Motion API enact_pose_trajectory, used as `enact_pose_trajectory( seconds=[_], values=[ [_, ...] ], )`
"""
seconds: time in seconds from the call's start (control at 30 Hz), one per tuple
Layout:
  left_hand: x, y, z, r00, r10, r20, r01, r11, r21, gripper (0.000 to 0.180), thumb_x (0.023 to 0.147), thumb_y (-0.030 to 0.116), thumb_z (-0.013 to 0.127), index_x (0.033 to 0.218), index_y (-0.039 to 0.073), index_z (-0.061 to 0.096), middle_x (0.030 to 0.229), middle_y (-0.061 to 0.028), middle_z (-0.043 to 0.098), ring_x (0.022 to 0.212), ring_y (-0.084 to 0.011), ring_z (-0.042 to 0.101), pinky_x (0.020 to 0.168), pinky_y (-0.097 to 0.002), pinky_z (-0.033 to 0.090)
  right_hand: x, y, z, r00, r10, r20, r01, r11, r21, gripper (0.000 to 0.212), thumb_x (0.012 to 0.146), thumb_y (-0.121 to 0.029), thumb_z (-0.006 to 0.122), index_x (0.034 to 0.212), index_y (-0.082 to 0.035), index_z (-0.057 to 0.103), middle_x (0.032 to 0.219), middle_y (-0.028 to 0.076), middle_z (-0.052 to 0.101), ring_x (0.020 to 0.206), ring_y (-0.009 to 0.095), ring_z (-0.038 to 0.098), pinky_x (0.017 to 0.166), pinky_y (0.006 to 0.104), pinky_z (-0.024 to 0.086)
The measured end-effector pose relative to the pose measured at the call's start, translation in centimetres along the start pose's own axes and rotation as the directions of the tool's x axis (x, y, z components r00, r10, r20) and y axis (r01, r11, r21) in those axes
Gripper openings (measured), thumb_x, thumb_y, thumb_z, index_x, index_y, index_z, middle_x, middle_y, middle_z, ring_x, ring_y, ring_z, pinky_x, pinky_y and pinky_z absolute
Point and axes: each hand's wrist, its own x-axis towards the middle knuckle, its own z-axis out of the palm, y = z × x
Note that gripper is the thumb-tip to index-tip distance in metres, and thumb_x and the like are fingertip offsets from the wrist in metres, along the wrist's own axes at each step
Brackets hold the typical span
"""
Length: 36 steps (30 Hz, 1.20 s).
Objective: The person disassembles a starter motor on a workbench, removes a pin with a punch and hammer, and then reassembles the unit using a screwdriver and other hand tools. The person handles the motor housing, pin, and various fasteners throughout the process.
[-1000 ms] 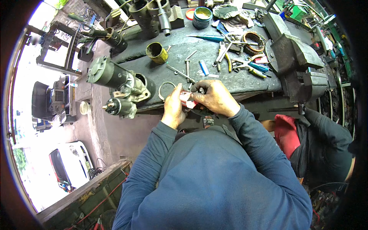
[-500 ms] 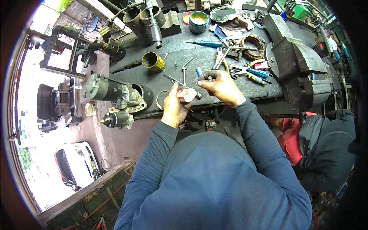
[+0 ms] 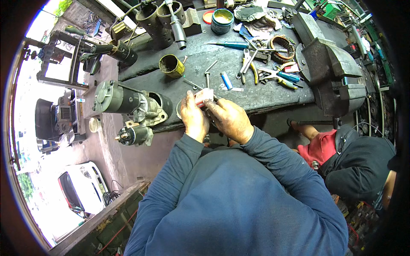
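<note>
Both of my hands meet at the front edge of a dark greasy workbench [image 3: 239,64]. My left hand [image 3: 193,116] grips a small white and red boxlike piece [image 3: 203,96]. My right hand [image 3: 228,118] pinches the same piece from the right side. A thin metal ring [image 3: 178,110] lies on the bench just under my left hand, partly hidden. A starter motor [image 3: 128,101] lies on its side to the left of my hands, with a smaller cylindrical part [image 3: 133,135] below it.
On the bench lie a yellow tin cup [image 3: 171,65], pliers with coloured handles [image 3: 277,77], a blue-handled tool [image 3: 230,44], a green tin [image 3: 222,20] and a copper coil ring [image 3: 282,43]. A large vise [image 3: 329,72] stands at right. A person in black and red crouches at lower right [image 3: 354,162].
My hands stayed together on the small piece, and the right hand came closer in over it. The view shifted, so the bench sits higher and the motor nearer.
</note>
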Motion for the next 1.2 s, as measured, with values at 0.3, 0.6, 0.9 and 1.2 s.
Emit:
enact_pose_trajectory(
  seconds=[0.3,0.6,0.9,1.2],
  values=[
    [-1.6,2.5,-1.8,0.889,-0.21,0.407,0.237,0.972,-0.015,0.034,0.098,0.008,0.071,0.13,0.002,0.06,0.126,-0.0116,0.068,0.122,-0.0249,0.064,0.111,-0.0445,0.052,-0.8,0.7,-1.3,0.995,0.069,0.078,-0.083,0.977,0.197,0.054,0.084,-0.008,0.079,0.137,-0.006,0.067,0.098,0.013,0.067,0.089,0.03,0.069,0.076,0.0389,0.058],
    [-1.9,2.8,-2.4,0.87,-0.073,0.488,-0.069,0.961,0.267,0.057,0.085,-0.011,0.079,0.131,0.009,0.053,0.124,-0.0085,0.067,0.117,-0.021,0.066,0.101,-0.0361,0.057,3.2,2.3,-5.1,0.905,0.184,0.383,-0.33,0.873,0.359,0.027,0.093,-0.018,0.074,0.111,0.002,0.076,0.095,0.024,0.076,0.092,0.039,0.075,0.084,0.0438,0.058],
    [-2.1,2.0,-2.8,0.852,-0.133,0.507,0.14,0.99,0.026,0.052,0.088,-0.008,0.076,0.133,0.005,0.053,0.129,-0.0136,0.067,0.117,-0.0246,0.068,0.099,-0.0369,0.059,1.7,1.4,-2.8,0.809,0.531,0.25,-0.58,0.657,0.481,0.035,0.089,-0.025,0.082,0.104,0.006,0.075,0.087,0.019,0.075,0.08,0.02,0.071,0.075,0.0375,0.057],
    [-2.1,2.3,-2.6,0.883,-0.131,0.451,-0.027,0.944,0.327,0.056,0.088,0.005,0.082,0.137,0.001,0.054,0.128,-0.0128,0.068,0.115,-0.0223,0.068,0.099,-0.0347,0.058,1.1,2.1,-0.7,0.582,0.588,0.561,-0.62,-0.126,0.775,0.026,0.095,-0.018,0.077,0.112,0.001,0.073,0.086,0.003,0.07,0.07,0.007,0.061,0.064,0.0245,0.051]
  ],
)
